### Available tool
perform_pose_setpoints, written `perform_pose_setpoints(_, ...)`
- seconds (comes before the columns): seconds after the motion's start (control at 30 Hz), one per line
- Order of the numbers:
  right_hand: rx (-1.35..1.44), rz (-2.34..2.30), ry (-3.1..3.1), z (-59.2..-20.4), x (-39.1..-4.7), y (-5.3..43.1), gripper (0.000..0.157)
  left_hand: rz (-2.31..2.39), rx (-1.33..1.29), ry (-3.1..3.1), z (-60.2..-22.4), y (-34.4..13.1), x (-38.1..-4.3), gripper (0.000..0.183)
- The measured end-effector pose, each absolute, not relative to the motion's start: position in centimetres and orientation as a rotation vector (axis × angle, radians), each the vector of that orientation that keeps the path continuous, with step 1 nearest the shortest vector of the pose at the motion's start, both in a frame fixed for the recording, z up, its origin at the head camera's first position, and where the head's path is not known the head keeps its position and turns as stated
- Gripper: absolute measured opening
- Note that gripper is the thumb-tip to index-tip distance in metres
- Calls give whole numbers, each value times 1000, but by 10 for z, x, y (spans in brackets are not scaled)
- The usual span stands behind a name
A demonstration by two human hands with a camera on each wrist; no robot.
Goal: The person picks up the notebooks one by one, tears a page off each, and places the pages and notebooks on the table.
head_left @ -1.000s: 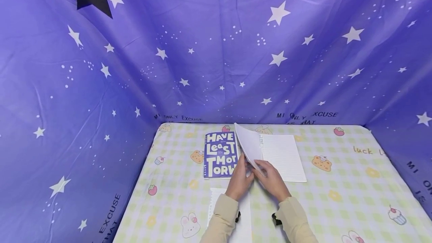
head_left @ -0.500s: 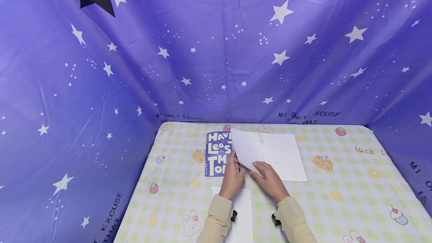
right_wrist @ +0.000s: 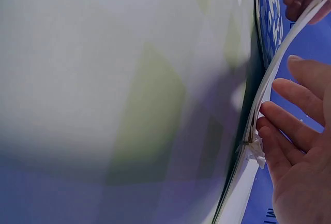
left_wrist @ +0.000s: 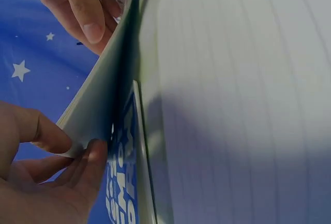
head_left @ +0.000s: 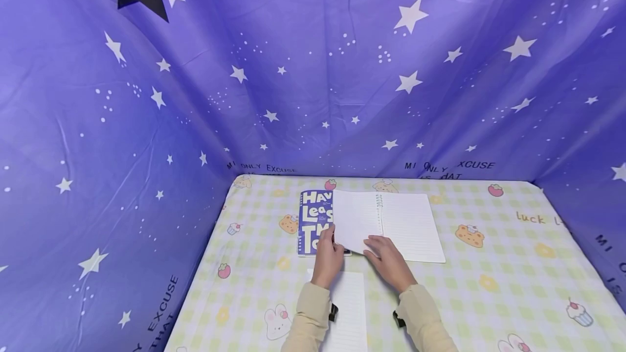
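An open spiral notebook with lined white pages lies on the table, its coil between the two halves. My left hand pinches the outer lower corner of the left-side pages between thumb and fingers, and these pages are bent and slightly raised in the left wrist view. My right hand rests by the lower end of the coil; its loosely extended fingers touch the page edges in the right wrist view. Partly covered by the raised pages is a blue notebook with large white lettering.
A loose lined sheet with a torn, perforated edge lies in front of the notebooks, partly under the left forearm. The table wears a checked cloth with cartoon prints. Purple star-patterned curtains enclose the back and sides.
My left hand has moved left and lowered the left-side pages from a steep angle to nearly flat over the blue notebook. My right hand has barely shifted beside the coil.
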State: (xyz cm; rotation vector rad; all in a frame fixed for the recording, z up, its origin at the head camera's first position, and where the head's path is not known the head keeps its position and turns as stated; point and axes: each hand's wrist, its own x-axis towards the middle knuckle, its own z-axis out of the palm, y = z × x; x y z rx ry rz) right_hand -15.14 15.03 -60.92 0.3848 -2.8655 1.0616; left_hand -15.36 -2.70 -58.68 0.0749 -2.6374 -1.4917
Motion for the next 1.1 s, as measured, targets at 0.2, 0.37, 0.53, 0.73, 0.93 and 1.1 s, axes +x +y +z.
perform_pose_setpoints(0.2,414,1022,-2866,-610,-152,149,30,-1423,58,-2696,-593,-33,-152,53)
perform_pose_setpoints(0.37,451,964,-2865,-611,-153,148,27,-1347,27,-2754,-596,-35,-149,49)
perform_pose_setpoints(0.53,499,918,-2851,-611,-153,147,26,-1250,-10,-2798,-597,-36,-146,39)
perform_pose_setpoints(0.73,516,919,-2852,-609,-151,147,27,-1213,-28,-2820,-597,-36,-146,36)
perform_pose_setpoints(0.93,528,943,-2874,-605,-151,147,28,-1201,-34,-2820,-598,-33,-147,35)
perform_pose_setpoints(1.1,504,983,-2874,-599,-153,152,29,-1161,-67,-2821,-595,-27,-148,35)
